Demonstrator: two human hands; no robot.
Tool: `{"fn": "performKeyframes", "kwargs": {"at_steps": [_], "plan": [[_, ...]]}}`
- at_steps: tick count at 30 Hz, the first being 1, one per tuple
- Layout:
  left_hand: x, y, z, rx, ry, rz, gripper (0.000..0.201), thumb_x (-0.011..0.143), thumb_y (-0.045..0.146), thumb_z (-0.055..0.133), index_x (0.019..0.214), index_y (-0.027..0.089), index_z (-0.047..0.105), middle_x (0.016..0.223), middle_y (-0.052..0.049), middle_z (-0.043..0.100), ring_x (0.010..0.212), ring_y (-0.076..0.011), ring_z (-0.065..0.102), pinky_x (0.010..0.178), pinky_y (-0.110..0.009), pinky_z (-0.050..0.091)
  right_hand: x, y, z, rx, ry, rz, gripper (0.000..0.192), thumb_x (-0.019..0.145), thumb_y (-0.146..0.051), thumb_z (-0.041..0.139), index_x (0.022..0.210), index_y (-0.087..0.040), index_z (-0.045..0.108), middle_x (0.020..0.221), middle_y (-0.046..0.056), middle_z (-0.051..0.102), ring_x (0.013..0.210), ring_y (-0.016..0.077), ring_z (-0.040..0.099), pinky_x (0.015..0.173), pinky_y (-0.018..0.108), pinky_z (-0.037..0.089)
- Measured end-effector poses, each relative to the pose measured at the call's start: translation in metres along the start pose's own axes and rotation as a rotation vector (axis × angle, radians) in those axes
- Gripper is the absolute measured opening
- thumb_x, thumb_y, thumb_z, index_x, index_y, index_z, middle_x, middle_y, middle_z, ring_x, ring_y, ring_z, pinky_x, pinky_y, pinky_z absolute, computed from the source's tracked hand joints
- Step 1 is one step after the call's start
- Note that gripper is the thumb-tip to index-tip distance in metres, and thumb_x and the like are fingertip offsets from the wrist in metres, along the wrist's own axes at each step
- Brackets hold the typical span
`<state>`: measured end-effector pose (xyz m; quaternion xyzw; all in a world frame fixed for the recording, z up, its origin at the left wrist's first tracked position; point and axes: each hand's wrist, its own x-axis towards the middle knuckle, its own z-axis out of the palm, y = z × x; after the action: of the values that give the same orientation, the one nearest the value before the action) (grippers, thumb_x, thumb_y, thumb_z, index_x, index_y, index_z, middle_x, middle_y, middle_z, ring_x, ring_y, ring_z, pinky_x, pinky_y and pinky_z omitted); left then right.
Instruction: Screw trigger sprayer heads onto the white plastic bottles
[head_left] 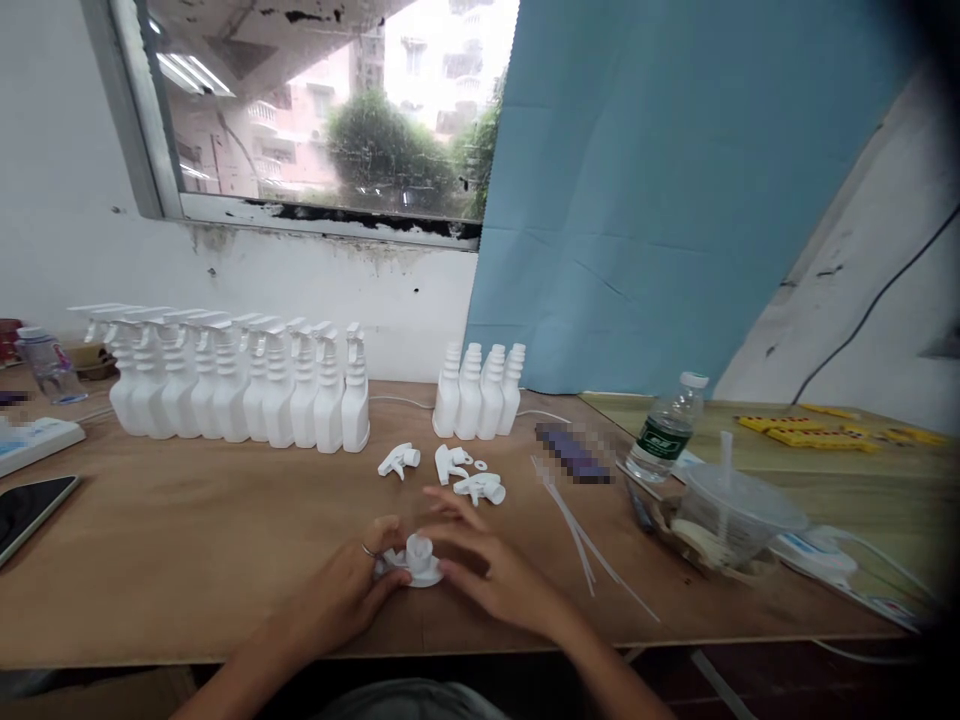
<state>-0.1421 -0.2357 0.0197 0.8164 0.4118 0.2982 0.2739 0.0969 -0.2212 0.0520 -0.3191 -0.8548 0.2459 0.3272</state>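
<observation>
My left hand [360, 580] is closed on a white trigger spray head [421, 560] just above the table's front part. The piece has its round collar facing up. My right hand [487, 570] is at its right side, with fingers apart and slightly blurred; the thumb and a fingertip lie at the collar. Whether they press on it I cannot tell. Beyond my hands lie more white spray heads: one on the left [400, 460], one in the middle [450, 465] and one on the right [481, 488]. A small white ring [481, 465] lies among them.
White bottles with spray heads [244, 390] stand in a row at the back left; several headless bottles [480, 395] stand at centre. Thin tubes [577, 540], a water bottle [664, 430] and a lidded plastic cup [739, 510] are at right. A phone [34, 510] lies left.
</observation>
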Motion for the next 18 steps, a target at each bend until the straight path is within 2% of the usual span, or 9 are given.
{"fn": "performKeyframes", "kwargs": {"at_steps": [2,4,7,9,10,12,18], "plan": [[-0.001,0.001,0.001,0.002,0.006,-0.042,0.03,0.094,0.033,0.05,0.12,0.024,0.038,0.116,-0.005,0.064,0.101,-0.0216,0.061,0.091,-0.032,0.045,-0.005,0.014,-0.023,-0.118,0.185,0.126,0.031,0.092,-0.027,0.048,0.121,-0.025,0.06,0.132,0.009,0.054,0.116,0.0212,0.055,0.099,0.036,0.042],[-0.001,0.002,0.001,-0.008,0.004,-0.066,0.036,0.092,0.033,0.052,0.124,0.026,0.037,0.119,-0.004,0.064,0.101,-0.0214,0.061,0.091,-0.031,0.044,-0.014,0.031,-0.051,-0.332,0.345,0.327,0.028,0.091,-0.028,0.048,0.114,-0.019,0.062,0.108,0.01,0.067,0.093,0.0216,0.064,0.087,0.034,0.048],[0.0,0.004,0.0,-0.027,-0.003,-0.096,0.04,0.091,0.032,0.054,0.127,0.027,0.039,0.12,-0.002,0.064,0.102,-0.0206,0.061,0.091,-0.03,0.044,-0.033,0.056,-0.087,-0.715,0.291,0.7,0.02,0.085,-0.029,0.055,0.083,-0.014,0.068,0.088,0.014,0.069,0.083,0.0275,0.065,0.072,0.034,0.046],[0.001,0.005,0.0,-0.033,-0.006,-0.104,0.04,0.089,0.031,0.056,0.126,0.027,0.043,0.119,-0.001,0.064,0.104,-0.0202,0.06,0.091,-0.028,0.044,-0.044,0.068,-0.1,-0.766,0.177,0.906,0.02,0.081,-0.032,0.061,0.072,-0.014,0.066,0.077,0.014,0.069,0.074,0.0277,0.065,0.06,0.032,0.041],[0.001,0.005,-0.001,-0.031,-0.008,-0.104,0.037,0.089,0.031,0.057,0.125,0.028,0.046,0.118,-0.001,0.065,0.104,-0.0202,0.06,0.09,-0.028,0.044,-0.048,0.072,-0.103,-0.753,0.127,0.96,0.02,0.079,-0.031,0.063,0.068,-0.015,0.065,0.072,0.013,0.068,0.07,0.0265,0.064,0.057,0.03,0.037],[0.001,0.004,-0.001,-0.021,-0.009,-0.095,0.033,0.088,0.031,0.057,0.12,0.028,0.052,0.114,0.0,0.066,0.1,-0.0201,0.061,0.089,-0.027,0.045,-0.051,0.078,-0.103,-0.715,0.075,0.984,0.019,0.077,-0.026,0.064,0.061,-0.016,0.062,0.065,0.01,0.066,0.064,0.0235,0.063,0.054,0.029,0.032],[0.001,0.004,-0.001,-0.002,0.0,-0.078,0.031,0.087,0.031,0.058,0.118,0.028,0.055,0.107,0.0,0.068,0.093,-0.0203,0.062,0.084,-0.028,0.047,-0.045,0.081,-0.098,-0.697,0.115,0.931,0.03,0.079,-0.02,0.057,0.049,-0.017,0.057,0.057,0.009,0.062,0.062,0.022,0.06,0.054,0.029,0.029]]}}
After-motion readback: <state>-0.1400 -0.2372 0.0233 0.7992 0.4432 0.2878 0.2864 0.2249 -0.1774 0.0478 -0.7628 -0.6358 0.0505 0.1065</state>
